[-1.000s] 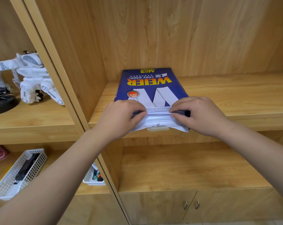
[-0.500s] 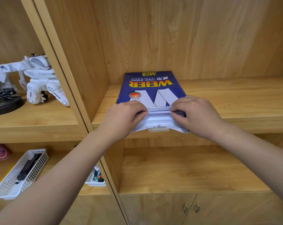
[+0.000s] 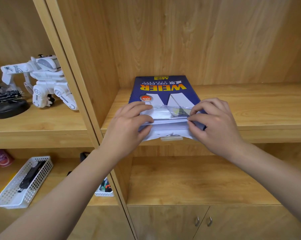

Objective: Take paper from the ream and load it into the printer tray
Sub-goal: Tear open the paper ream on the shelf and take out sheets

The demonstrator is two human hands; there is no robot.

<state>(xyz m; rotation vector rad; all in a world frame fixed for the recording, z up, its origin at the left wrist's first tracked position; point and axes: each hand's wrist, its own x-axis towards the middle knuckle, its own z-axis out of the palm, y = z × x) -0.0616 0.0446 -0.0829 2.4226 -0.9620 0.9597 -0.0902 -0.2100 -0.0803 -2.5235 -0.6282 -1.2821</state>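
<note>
One ream of copy paper in a blue wrapper is laid flat on the wooden shelf. Its far end lies beyond both hands and its near, opened end is held between them. White sheets are exposed at that open end, in the gap between the two hands. The left hand is curled round the left corner of the open end, so that wrapper and sheets are gripped together. The right hand is closed in a pinch on the right corner, thumb and fingertips meeting at the edge of the upper sheets.

Well to the left of the left hand, one white toy robot is stood on a neighbouring shelf. Below the left forearm two white mesh baskets are seen. Below the right forearm two metal door handles are seen side by side.
</note>
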